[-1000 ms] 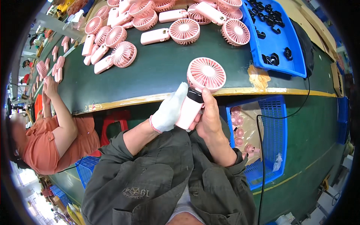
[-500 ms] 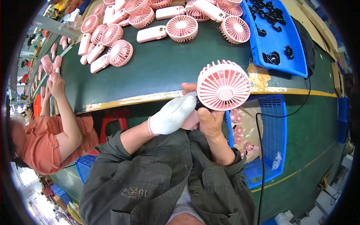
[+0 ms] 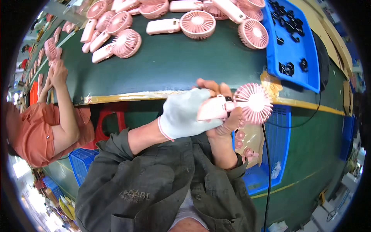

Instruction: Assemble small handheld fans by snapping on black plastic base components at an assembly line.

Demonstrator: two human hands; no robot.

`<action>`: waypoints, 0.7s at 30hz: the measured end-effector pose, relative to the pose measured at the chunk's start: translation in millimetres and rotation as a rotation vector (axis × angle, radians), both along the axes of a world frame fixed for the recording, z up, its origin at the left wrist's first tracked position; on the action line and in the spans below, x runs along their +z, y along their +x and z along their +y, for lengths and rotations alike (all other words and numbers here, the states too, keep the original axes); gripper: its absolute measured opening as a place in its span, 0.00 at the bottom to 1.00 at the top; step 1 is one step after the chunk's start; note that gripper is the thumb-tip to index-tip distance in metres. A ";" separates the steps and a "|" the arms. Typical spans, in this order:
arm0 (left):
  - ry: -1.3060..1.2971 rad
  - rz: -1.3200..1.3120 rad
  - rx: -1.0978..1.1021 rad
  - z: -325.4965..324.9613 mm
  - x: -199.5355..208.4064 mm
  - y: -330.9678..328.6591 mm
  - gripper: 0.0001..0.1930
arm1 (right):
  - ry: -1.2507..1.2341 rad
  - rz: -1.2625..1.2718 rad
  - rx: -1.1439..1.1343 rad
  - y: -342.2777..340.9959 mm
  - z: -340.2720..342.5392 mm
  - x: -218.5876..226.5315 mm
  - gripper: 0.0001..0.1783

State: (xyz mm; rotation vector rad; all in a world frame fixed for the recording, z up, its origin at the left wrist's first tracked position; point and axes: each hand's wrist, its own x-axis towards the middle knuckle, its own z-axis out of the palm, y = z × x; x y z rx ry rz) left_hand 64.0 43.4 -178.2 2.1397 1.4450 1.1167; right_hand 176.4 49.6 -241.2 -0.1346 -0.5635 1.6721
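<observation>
A pink handheld fan lies sideways between my hands in front of the table edge, its round cage pointing right. My left hand, in a white glove, is closed around the fan's handle. My bare right hand grips the fan at the neck, thumb on the near side and fingers on the far side. A small black part shows at the neck, between handle and cage; its full shape is hidden by my fingers.
Many pink fans lie along the far side of the green table. A blue tray of black clips stands at the right. Below the edge, a blue crate contains fans; a black cable hangs past it. A co-worker sits left.
The fan has turned from upright, cage toward me, to lying sideways with its cage to the right. My gloved left hand has closed around the handle.
</observation>
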 end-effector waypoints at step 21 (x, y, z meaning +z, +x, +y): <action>0.099 0.782 0.364 84.7 -9.1 -236.0 0.37 | -1.529 -1.210 -0.192 236.8 -175.5 -239.0 0.38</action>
